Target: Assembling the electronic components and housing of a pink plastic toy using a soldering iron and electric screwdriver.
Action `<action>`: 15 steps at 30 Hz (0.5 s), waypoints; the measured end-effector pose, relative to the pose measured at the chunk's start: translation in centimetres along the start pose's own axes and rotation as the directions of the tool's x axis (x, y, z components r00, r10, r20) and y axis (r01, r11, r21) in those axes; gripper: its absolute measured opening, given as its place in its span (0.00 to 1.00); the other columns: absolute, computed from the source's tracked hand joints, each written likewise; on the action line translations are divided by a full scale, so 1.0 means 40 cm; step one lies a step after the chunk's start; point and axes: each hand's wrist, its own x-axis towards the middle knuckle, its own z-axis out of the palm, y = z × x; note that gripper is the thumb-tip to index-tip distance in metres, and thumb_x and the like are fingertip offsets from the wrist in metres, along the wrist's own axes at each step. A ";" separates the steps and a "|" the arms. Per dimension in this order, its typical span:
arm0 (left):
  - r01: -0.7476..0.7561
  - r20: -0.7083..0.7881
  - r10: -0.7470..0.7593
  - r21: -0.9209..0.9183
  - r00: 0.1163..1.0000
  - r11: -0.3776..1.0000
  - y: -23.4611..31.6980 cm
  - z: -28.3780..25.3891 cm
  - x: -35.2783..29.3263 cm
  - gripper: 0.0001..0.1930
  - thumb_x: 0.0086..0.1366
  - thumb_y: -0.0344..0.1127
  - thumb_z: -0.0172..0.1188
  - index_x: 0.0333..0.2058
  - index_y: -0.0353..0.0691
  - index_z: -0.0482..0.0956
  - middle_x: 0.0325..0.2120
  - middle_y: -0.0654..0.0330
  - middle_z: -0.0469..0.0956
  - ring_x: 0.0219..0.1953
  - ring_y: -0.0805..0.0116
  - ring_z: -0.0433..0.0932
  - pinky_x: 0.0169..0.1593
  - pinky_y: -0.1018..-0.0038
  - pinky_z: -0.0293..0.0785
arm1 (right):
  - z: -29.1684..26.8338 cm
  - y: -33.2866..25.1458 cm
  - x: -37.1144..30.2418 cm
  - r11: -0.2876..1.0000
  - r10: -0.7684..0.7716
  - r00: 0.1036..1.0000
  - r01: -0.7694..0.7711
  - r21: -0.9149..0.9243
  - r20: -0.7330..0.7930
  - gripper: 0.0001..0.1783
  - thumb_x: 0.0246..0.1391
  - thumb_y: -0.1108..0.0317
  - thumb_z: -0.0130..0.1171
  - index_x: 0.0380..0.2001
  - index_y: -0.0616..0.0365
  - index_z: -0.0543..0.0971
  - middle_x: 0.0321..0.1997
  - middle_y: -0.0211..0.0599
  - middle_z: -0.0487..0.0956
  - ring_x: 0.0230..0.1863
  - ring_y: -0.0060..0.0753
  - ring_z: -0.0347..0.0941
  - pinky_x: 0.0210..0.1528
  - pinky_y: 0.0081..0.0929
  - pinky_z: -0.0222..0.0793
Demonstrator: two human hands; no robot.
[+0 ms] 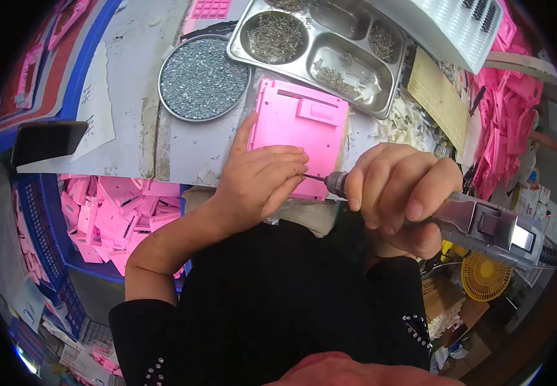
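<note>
Panel [296,135]: flat, rectangular pink plastic

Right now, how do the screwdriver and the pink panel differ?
Shape: the screwdriver is long and narrow; the pink panel is broad and flattish, with a raised block.
Colour: the screwdriver is mostly grey and silver; the panel is pink.
Pose: the screwdriver is gripped in the right hand; the panel lies on the table, partly under the left hand.
Shared: each has a hand on it.
</note>
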 end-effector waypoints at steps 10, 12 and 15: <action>-0.065 -0.074 0.077 0.147 0.994 0.987 -0.047 -0.067 0.018 0.10 0.57 0.35 0.74 0.36 0.43 0.84 0.37 0.65 0.86 0.42 0.66 0.86 0.75 0.37 0.46 | 0.011 0.057 0.073 0.999 0.037 0.999 -0.038 0.031 0.021 0.15 0.63 0.61 0.67 0.43 0.57 0.73 0.23 0.35 0.73 0.23 0.28 0.68 0.30 0.32 0.66; 0.013 -0.160 0.018 0.187 0.987 0.982 -0.082 -0.126 0.066 0.09 0.57 0.36 0.74 0.35 0.44 0.85 0.37 0.66 0.84 0.44 0.65 0.84 0.73 0.39 0.48 | 0.004 0.075 0.108 0.999 -0.014 1.000 0.014 -0.032 -0.014 0.16 0.64 0.60 0.66 0.43 0.56 0.71 0.22 0.33 0.71 0.22 0.28 0.67 0.30 0.32 0.66; 0.242 -0.154 -0.190 0.498 0.970 0.833 -0.190 -0.180 0.083 0.07 0.57 0.38 0.73 0.32 0.46 0.86 0.37 0.67 0.81 0.48 0.65 0.79 0.70 0.43 0.52 | -0.047 0.158 0.166 0.985 -0.114 0.987 0.098 -0.141 -0.113 0.12 0.66 0.65 0.61 0.43 0.58 0.70 0.22 0.35 0.72 0.20 0.27 0.66 0.29 0.33 0.69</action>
